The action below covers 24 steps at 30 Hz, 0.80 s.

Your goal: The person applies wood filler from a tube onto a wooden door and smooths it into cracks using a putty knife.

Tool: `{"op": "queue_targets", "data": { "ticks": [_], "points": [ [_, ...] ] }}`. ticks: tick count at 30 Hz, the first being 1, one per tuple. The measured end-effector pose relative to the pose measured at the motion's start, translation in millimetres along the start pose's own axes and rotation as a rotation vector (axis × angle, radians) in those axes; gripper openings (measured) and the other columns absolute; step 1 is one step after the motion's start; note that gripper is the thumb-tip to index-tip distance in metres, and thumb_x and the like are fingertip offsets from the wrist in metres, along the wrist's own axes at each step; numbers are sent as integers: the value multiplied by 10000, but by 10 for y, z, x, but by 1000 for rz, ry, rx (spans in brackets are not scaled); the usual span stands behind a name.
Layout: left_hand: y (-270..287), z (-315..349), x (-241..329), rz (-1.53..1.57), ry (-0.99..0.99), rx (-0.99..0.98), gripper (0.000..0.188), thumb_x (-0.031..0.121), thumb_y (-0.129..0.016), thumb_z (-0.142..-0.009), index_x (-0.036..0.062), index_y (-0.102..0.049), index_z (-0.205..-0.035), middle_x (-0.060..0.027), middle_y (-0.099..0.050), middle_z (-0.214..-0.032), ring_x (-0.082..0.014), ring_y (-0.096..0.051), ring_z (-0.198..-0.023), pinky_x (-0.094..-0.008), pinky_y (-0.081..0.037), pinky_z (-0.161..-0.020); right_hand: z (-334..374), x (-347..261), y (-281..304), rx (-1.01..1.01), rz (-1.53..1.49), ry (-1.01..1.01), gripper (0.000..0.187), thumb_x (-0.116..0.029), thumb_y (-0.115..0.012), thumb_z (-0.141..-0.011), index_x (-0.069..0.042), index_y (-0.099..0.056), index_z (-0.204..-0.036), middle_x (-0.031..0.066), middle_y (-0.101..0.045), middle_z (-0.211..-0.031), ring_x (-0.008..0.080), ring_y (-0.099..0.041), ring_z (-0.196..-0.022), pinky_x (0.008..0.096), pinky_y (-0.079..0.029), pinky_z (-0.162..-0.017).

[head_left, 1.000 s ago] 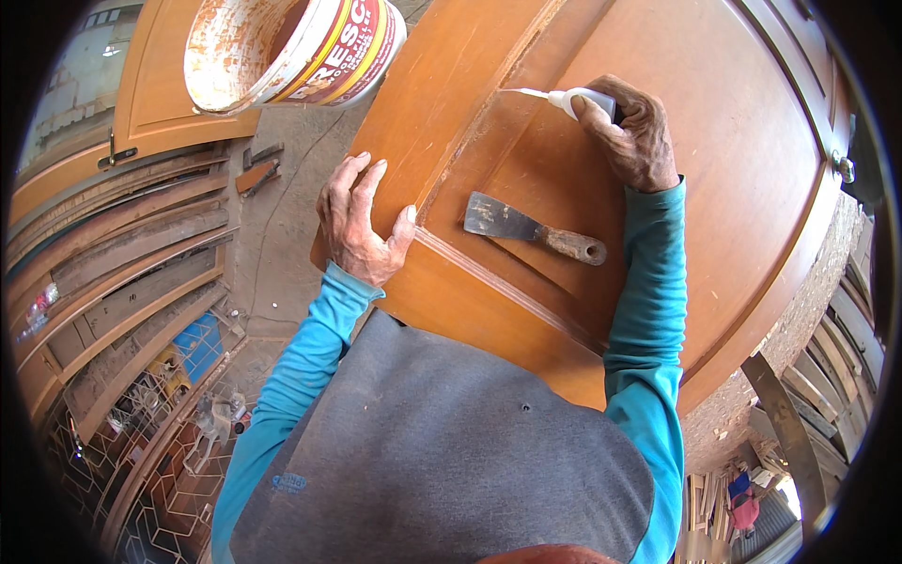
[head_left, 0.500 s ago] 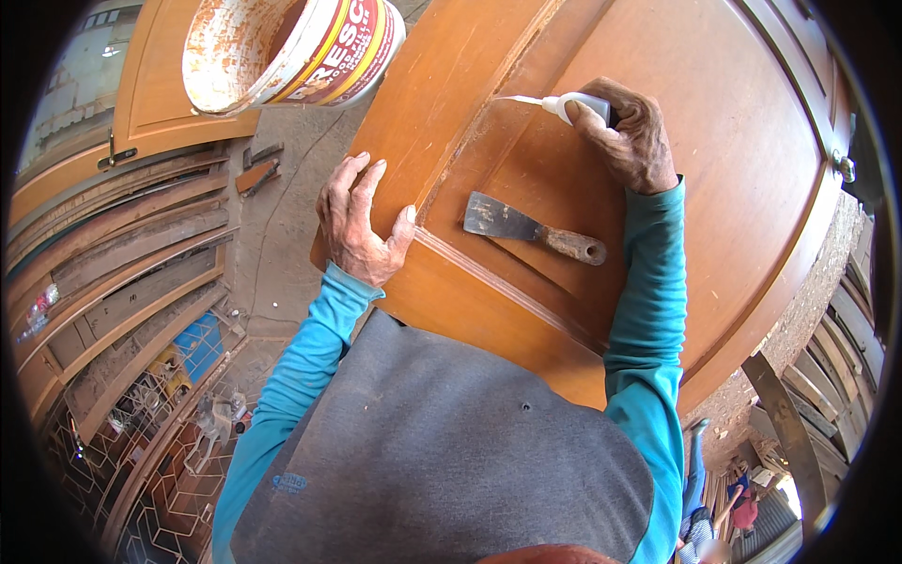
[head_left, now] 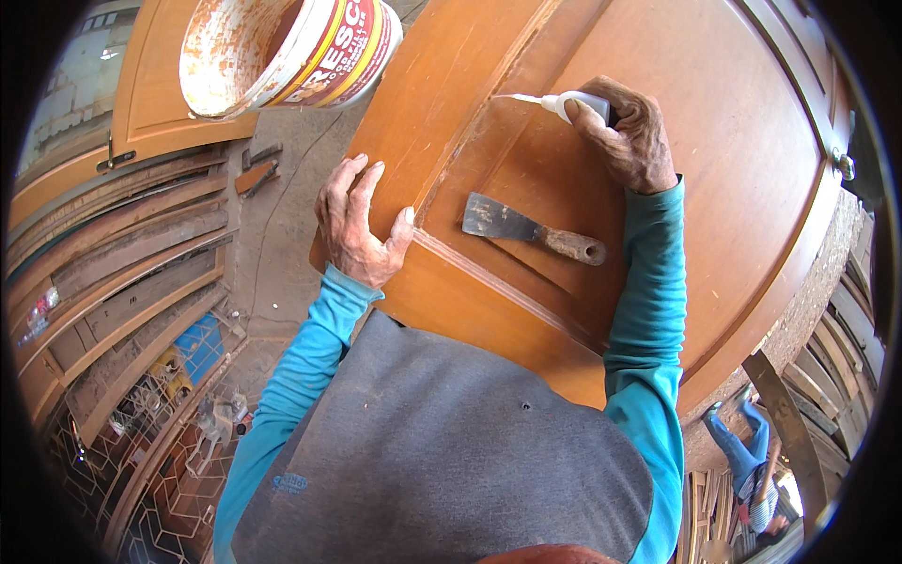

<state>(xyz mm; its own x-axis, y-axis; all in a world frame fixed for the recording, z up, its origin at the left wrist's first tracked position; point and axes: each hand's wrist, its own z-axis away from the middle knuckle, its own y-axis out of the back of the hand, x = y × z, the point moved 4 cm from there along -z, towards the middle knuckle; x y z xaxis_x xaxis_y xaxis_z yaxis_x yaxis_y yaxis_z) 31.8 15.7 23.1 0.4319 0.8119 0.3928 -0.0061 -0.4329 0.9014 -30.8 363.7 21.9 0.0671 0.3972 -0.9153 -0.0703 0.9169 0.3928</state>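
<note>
R hand [head_left: 631,141]: grip pinching squeeze bottle [head_left: 575,101], thumb vs. fingers
Squeeze bottle: wht, above door [head_left: 695,235], thin nozzle [head_left: 528,99] pointing L, tip nr long seam [head_left: 449,169]; contact unclear
L hand [head_left: 365,226]: fingers spread, resting on door's L edge
Scraper [head_left: 536,229]: flat on door, betw. hands, blade L, worn handle R
Bucket [head_left: 225,70]: upper L, tilted, smeared inside; lg. wht caps lettering [head_left: 331,56] on red, smaller lines under, yel. stripes
Shirt [head_left: 451,423]: dk grey, sm. blue print [head_left: 289,483], lower L, too blurry to read
Co-worker [head_left: 749,461]: lower R, blue trousers
</note>
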Motion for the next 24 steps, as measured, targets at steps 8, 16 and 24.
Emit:
{"op": "queue_targets", "data": {
  "ticks": [8,16,24],
  "points": [
    [4,-10,2,1,-3,-2,663,185,-769,-854,-3,-574,-1459,-208,-509,-1522,-416,-471,-1432,-541,-375,-1200,8,-72,26,3,-58,-68,231,-221,-736,-962,8,-768,-971,27,-678,-762,103,-611,-725,297,-509,-683],
    [-16,-28,41,15,-12,2,648,170,-754,-860,-7,-569,-1455,-220,-510,-1518,-432,-482,-1421,-550,-382,-1199,-177,120,500,404,114,26,411,-348,-695,-934,40,-767,-1050,136,-747,-850,209,-708,-813,370,-557,-769],
    [-42,-22,28,7,-28,9,665,241,-781,-857,11,-583,-1449,-223,-532,-1485,-442,-499,-1393,-574,-382,-1184,-511,297,667,380,36,54,271,-269,-706,-944,-9,-702,-869,45,-598,-711,125,-553,-712,363,-472,-647]
  ]
}}
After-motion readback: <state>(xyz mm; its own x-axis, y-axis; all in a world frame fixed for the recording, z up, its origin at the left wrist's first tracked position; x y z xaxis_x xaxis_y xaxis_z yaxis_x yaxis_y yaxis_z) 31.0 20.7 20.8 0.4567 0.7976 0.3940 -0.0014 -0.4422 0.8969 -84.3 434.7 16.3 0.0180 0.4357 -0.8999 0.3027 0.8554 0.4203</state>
